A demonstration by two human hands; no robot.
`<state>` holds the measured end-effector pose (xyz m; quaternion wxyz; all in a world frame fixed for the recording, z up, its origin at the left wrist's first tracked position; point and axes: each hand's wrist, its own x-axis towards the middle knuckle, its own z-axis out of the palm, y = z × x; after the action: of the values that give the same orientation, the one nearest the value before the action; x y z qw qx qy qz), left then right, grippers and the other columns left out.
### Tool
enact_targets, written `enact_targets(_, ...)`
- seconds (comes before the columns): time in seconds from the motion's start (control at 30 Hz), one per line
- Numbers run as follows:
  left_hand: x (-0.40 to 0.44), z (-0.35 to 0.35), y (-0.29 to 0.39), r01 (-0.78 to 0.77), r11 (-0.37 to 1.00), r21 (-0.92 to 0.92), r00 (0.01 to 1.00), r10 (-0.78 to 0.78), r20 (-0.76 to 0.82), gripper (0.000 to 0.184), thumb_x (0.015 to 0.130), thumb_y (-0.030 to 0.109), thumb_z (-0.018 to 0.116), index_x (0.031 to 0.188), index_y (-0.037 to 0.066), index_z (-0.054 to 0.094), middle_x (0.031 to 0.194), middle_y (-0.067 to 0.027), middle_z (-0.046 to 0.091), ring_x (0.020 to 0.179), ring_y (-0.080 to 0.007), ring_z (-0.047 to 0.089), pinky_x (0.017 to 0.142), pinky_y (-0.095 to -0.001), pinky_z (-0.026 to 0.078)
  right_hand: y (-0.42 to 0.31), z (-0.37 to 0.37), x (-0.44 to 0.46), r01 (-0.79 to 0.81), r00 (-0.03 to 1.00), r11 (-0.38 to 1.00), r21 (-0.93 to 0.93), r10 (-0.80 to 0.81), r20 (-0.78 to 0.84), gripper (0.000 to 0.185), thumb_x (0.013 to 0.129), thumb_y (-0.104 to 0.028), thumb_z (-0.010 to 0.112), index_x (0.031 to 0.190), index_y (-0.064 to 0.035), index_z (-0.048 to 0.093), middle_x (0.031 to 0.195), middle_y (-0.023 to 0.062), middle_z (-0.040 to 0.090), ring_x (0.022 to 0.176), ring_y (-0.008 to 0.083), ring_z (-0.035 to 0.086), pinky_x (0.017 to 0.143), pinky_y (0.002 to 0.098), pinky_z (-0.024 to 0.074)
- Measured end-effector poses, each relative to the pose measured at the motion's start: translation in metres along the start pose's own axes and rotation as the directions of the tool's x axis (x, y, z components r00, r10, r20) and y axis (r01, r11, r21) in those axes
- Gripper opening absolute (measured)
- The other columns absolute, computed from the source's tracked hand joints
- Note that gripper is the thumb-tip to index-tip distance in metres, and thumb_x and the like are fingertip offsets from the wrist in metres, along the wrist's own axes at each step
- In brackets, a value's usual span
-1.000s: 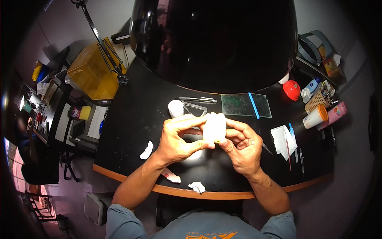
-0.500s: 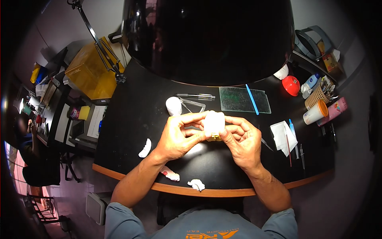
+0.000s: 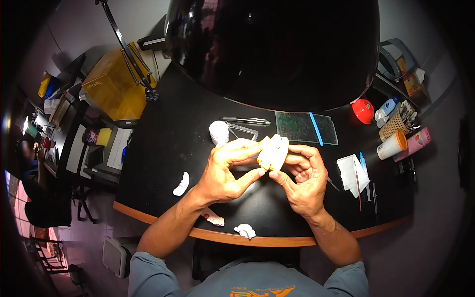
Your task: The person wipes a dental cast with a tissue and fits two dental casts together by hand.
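A pale block-like piece, perhaps a plaster model (image 3: 273, 152), with yellow along its lower edge, is held up above the black table between both hands. My left hand (image 3: 228, 171) pinches its left side with thumb and fingertips. On the opposite side, my right hand (image 3: 303, 182) grips it the same way, thumb at the lower edge. Glare washes out much of its surface. Behind the hands stand a white jar (image 3: 218, 132), a pen (image 3: 246, 121) and a clear frame-like tool (image 3: 244, 132). A glass plate (image 3: 297, 129) carries a blue strip (image 3: 316, 129).
White pieces lie near the front edge (image 3: 182, 183) (image 3: 213, 218) (image 3: 245, 230). A paper sheet (image 3: 350, 171) with thin tools, a red ball-shaped object (image 3: 362, 111) and bottles (image 3: 392, 144) are at right. A dark dome (image 3: 272, 54) overhangs the back. Another person sits far left.
The pale piece has been tilted and turned between my fingers, leaning to the right. Both hands keep hold of it. The camera view has shifted slightly.
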<state>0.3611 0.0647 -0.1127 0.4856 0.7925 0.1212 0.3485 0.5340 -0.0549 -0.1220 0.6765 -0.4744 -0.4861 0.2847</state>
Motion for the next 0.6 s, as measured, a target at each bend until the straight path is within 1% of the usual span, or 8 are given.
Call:
enact_targets(0.1, -0.001, -0.001, -0.002, -0.032, 0.999, -0.043, 0.999, 0.032, -0.004, 0.058, 0.081, -0.004, 0.079, 0.136, -0.005, 0.063, 0.126, -0.0190, 0.068, 0.115, -0.0255, 0.068, 0.100, -0.0376, 0.058, 0.000, 0.000, 0.000, 0.023, 0.999, 0.999, -0.039, -0.022, 0.023, 0.057, 0.081, 0.007, 0.084, 0.126, 0.0007, 0.050, 0.105, 0.0177, 0.074, 0.107, 0.0212, 0.073, 0.100, 0.0350, 0.0580)
enact_targets(0.2, 0.001, -0.005, -0.003, -0.161, 0.979, 0.124, 0.987, 0.159, 0.024, 0.063, 0.075, 0.001, 0.082, 0.135, -0.005, 0.064, 0.124, -0.0205, 0.071, 0.112, -0.0285, 0.070, 0.097, -0.0391, 0.057, 0.003, 0.000, -0.001, 0.089, 0.995, 0.993, -0.080, -0.086, 0.041, 0.056, 0.080, 0.005, 0.086, 0.120, -0.0006, 0.047, 0.104, 0.0186, 0.075, 0.105, 0.0224, 0.074, 0.098, 0.0351, 0.0591)
enact_targets(0.3, 0.004, 0.002, -0.004, -0.210, 0.972, 0.106, 0.977, 0.214, -0.019, 0.061, 0.069, 0.004, 0.076, 0.129, -0.005, 0.068, 0.115, -0.0203, 0.073, 0.100, -0.0306, 0.073, 0.088, -0.0381, 0.059, 0.002, 0.001, -0.002, 0.113, 0.993, 0.984, -0.141, -0.106, 0.056, 0.055, 0.080, 0.004, 0.087, 0.113, -0.0022, 0.044, 0.100, 0.0190, 0.075, 0.101, 0.0230, 0.076, 0.095, 0.0344, 0.0604)
enact_targets(0.4, 0.004, 0.005, -0.001, -0.259, 0.951, 0.170, 0.964, 0.266, -0.019, 0.060, 0.069, 0.006, 0.079, 0.127, -0.006, 0.068, 0.116, -0.0205, 0.073, 0.099, -0.0329, 0.073, 0.088, -0.0392, 0.059, -0.003, 0.005, -0.006, 0.027, 0.999, 0.995, -0.098, -0.025, 0.021, 0.054, 0.080, 0.003, 0.088, 0.110, -0.0027, 0.044, 0.098, 0.0184, 0.076, 0.100, 0.0230, 0.076, 0.092, 0.0332, 0.0611)
enact_targets(0.43, 0.004, 0.006, -0.001, -0.247, 0.951, 0.186, 0.967, 0.255, -0.018, 0.061, 0.069, 0.007, 0.080, 0.127, -0.006, 0.067, 0.117, -0.0205, 0.073, 0.099, -0.0331, 0.073, 0.088, -0.0393, 0.059, -0.003, 0.006, -0.007, 0.005, 1.000, 0.995, -0.099, -0.003, 0.019, 0.052, 0.080, 0.002, 0.088, 0.107, -0.0027, 0.045, 0.095, 0.0178, 0.076, 0.099, 0.0226, 0.076, 0.090, 0.0323, 0.0616)
enact_targets(0.6, 0.001, 0.010, -0.003, -0.205, 0.952, 0.227, 0.975, 0.218, -0.035, 0.064, 0.070, 0.014, 0.085, 0.128, -0.006, 0.067, 0.117, -0.0206, 0.074, 0.098, -0.0330, 0.073, 0.088, -0.0387, 0.058, -0.001, 0.005, -0.009, -0.028, 0.999, 0.997, -0.071, 0.030, 0.031, 0.044, 0.082, 0.000, 0.087, 0.101, -0.0023, 0.048, 0.094, 0.0179, 0.077, 0.098, 0.0227, 0.076, 0.087, 0.0315, 0.0625)
